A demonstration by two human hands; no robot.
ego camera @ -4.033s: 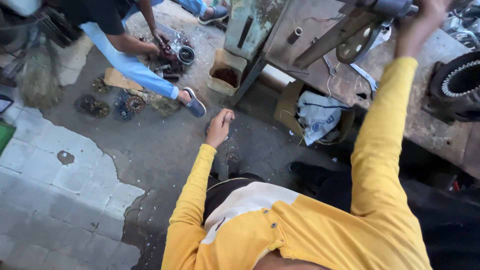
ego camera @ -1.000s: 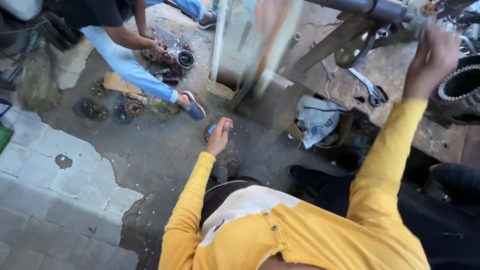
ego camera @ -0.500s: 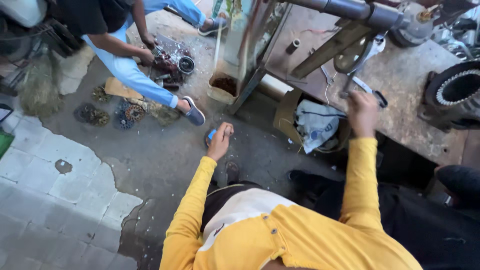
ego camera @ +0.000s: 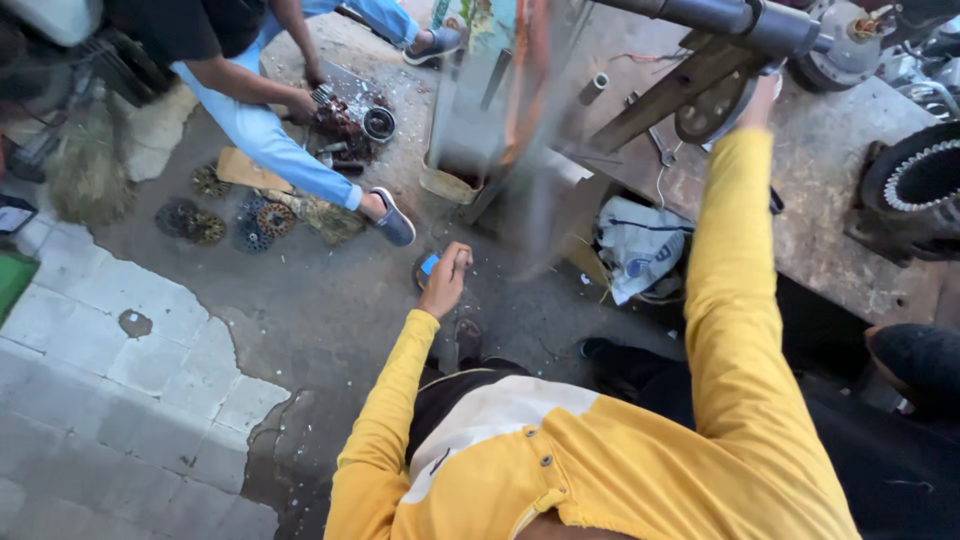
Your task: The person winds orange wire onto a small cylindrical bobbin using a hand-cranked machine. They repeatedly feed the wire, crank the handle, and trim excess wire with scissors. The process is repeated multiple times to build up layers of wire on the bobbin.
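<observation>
Workshop floor: left hand grips blue object, right hand on workbench

My left hand low over floor; right hand up on workbench; co-worker crouches far left w/ parts.

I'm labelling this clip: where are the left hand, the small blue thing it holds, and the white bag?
left hand [ego camera: 445,283], head view, back of hand.
blue thing [ego camera: 429,265], head view, its face.
white bag [ego camera: 638,245], head view, its crumpled front.
</observation>
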